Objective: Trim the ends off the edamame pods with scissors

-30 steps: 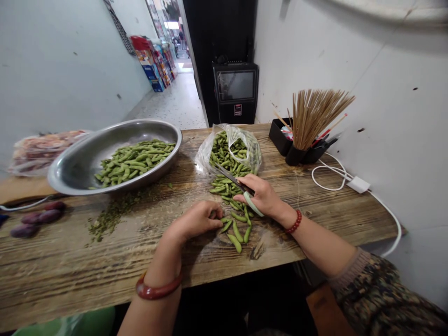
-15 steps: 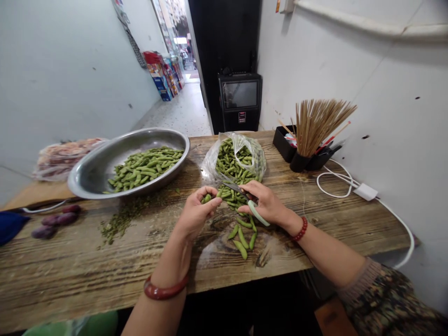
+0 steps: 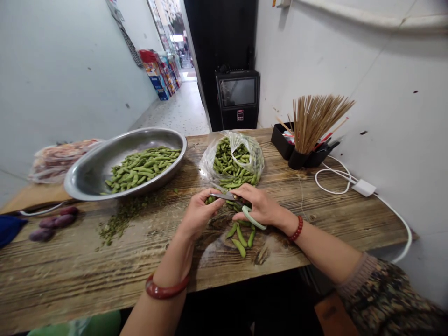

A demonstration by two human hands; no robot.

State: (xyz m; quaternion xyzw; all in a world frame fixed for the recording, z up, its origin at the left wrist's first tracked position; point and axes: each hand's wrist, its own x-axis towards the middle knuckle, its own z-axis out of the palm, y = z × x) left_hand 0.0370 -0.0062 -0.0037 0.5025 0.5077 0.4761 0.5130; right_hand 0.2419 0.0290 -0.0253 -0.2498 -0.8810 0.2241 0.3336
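My left hand (image 3: 201, 211) is closed around edamame pods (image 3: 210, 199), mostly hidden by the fingers. Scissors with pale green handles (image 3: 252, 218) are in my right hand (image 3: 259, 205), closed around them. Their blades reach left to the left hand's fingertips, right by the held pods. Under and just in front of the hands, several loose edamame pods (image 3: 240, 248) lie on the wooden table (image 3: 140, 275). Beyond the hands sits a clear plastic bag (image 3: 209, 161) full of pods. To the left, a large steel basin (image 3: 93, 170) holds a heap of pods.
Stem trimmings (image 3: 121, 221) are scattered below the basin, with several purple-red oval items (image 3: 54, 222) farther left. A bagged pinkish bundle (image 3: 58, 161) lies behind. At right stand a black holder with wooden skewers (image 3: 310, 123) and a white cable with an adapter (image 3: 364, 187).
The scissors have moved left, and their blades now overlap the left hand's fingertips. My right hand has shifted slightly left and the view has turned a little.
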